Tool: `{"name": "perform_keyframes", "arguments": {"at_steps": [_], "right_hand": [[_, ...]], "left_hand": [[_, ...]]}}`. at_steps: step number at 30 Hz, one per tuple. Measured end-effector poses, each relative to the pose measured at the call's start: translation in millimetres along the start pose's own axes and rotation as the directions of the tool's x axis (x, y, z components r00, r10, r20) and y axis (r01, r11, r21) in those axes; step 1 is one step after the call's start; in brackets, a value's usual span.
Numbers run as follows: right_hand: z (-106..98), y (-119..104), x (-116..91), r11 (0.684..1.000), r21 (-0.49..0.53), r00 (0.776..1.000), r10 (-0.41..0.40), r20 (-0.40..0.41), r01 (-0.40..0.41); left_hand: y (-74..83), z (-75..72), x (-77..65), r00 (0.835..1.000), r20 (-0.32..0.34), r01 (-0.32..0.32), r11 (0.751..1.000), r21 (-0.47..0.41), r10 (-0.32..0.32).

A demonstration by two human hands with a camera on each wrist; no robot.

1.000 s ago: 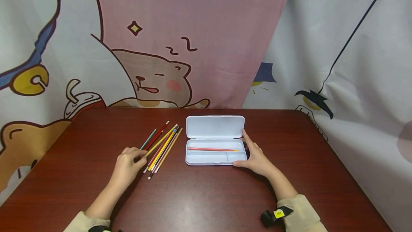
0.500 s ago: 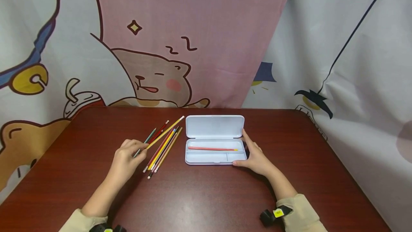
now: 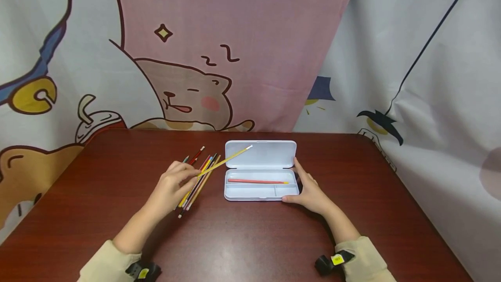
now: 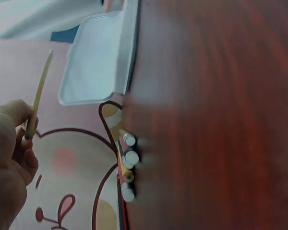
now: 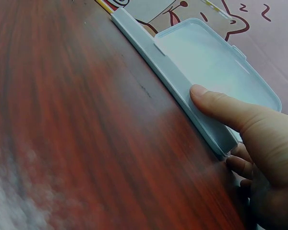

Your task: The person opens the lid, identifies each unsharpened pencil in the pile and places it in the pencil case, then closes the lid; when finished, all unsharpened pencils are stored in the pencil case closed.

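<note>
The left hand (image 3: 174, 185), pinching a yellow pencil (image 3: 231, 157), is now nearer the open pencil case (image 3: 250, 192) at its three o'clock, gripped by the right hand (image 3: 311, 193), so this pencil seems freed from the pile (image 3: 202, 186).

Left hand (image 3: 172, 186) hides part of pencil pile (image 3: 202, 184); count uncertain.

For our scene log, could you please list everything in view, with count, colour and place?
Pencil case: one, white, lid open, centre
Inner pencil: one, pinkish red, rear compartment
Held pencil: one, yellow, raised
Loose pencils: several, multicoloured, left of case
Table: one, reddish brown, below
Backdrop: one, mainly pink and white, behind
Wrist devices: two, black, foreground
Sleeves: two, beige, foreground
Left hand: one, pinching held pencil
Right hand: one, holding case's right end
</note>
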State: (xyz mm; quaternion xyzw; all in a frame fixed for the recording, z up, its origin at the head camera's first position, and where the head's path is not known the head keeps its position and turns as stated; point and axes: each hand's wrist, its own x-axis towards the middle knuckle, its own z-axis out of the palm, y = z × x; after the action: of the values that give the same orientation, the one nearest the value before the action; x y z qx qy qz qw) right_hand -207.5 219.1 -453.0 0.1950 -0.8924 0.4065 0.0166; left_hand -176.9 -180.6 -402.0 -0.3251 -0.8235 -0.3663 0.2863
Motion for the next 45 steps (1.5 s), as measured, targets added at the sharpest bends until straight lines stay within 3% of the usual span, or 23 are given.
{"name": "perform_keyframes", "arguments": {"at_steps": [7,15,23,31,45], "right_hand": [[0,0,0,1.0,-0.004,1.0,0.003,-0.002,-0.003],[1,1,0,1.0,-0.009,1.0,-0.008,-0.006,0.008],[0,2,0,1.0,-0.016,1.0,0.003,-0.001,-0.003],[1,2,0,1.0,-0.02,1.0,0.006,-0.001,-0.006],[0,0,1,1.0,0.007,1.0,0.015,0.007,-0.015]], "left_hand": [[0.2,17.4,16.9,0.992,0.107,-0.067,0.998,0.015,0.065],[1.0,38.2,32.4,0.976,0.183,-0.12,0.993,-0.003,0.119],[-0.9,60.1,44.2,0.952,0.293,-0.088,0.996,-0.023,0.091],[-2.4,81.2,53.0,0.935,0.342,-0.105,0.994,0.007,0.097],[-8.3,95.0,55.3,0.913,0.408,-0.048,0.997,0.065,0.017]]}}
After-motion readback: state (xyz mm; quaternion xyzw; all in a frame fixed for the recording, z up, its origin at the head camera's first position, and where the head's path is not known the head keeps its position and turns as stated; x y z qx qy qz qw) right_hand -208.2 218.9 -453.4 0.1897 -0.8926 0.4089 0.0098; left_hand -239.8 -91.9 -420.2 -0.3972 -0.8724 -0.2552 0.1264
